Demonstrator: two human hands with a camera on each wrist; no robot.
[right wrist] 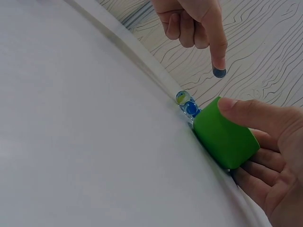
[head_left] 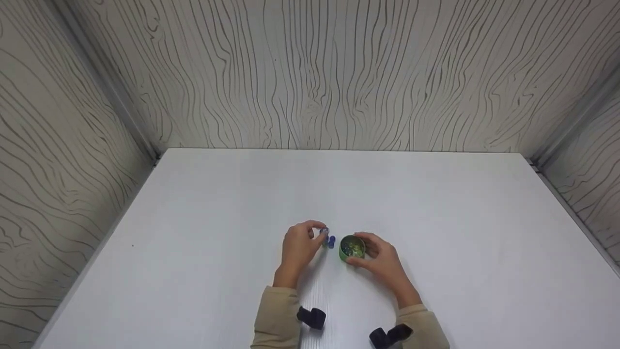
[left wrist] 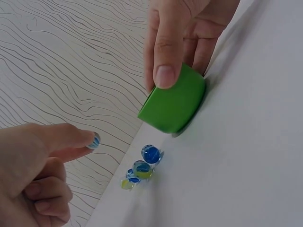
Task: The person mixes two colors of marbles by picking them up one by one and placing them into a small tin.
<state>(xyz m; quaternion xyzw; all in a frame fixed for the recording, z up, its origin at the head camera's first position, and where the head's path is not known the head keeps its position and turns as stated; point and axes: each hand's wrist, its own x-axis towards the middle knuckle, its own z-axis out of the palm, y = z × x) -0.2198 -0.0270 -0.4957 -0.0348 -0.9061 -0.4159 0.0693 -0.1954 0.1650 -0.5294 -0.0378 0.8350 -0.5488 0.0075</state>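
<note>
Surface: flat white table (head_left: 436,203), beneath both grips. Your R hand (head_left: 382,259) curls thumb & fingers round a smooth green round-walled cup (left wrist: 173,106), approx. upright on the table, to the R of your L-hand pinch. Your L hand (head_left: 296,246) pinches one small clear-and-blue glass-like marble (left wrist: 96,141) btwn thumb & forefinger tips, held off the surface.

Status (est.): partway. In place: several blue and green-yellow glass-like marbles (head_left: 354,247) inside the cup, within your R grip; exact qty can't be counted. Remaining outside: the pinched marble, plus a marble cluster (left wrist: 142,169), min. 4 pcs, on the table btwn the L pinch and the cup.

Materials: table is smooth w/ a faint sheen. Cup has a plain, slightly bulging outer wall and a darker interior; plastic vs. coated metal, can't tell. Marbles are spherical and transparent w/ blue or yellow swirls; prob. hard, slick and apt to roll.
</note>
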